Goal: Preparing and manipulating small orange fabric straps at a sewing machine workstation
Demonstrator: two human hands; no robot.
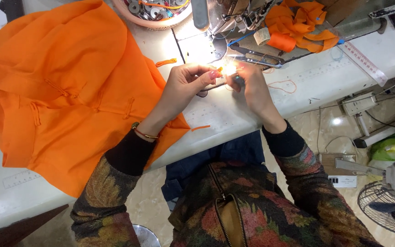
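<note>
Orange cloth strip (219, 69), a small scrap, sits pinched in the left hand (186, 84) grip against a bright flame at the right hand (250, 84) (closed on something dark, perhaps a lighter), above the white bench (234, 114) beside the spread orange fabric garment (65, 87).

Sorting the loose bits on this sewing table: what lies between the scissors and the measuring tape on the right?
In the head view, a loop of orange thread lies on the white table between the scissors and the measuring tape.
</note>
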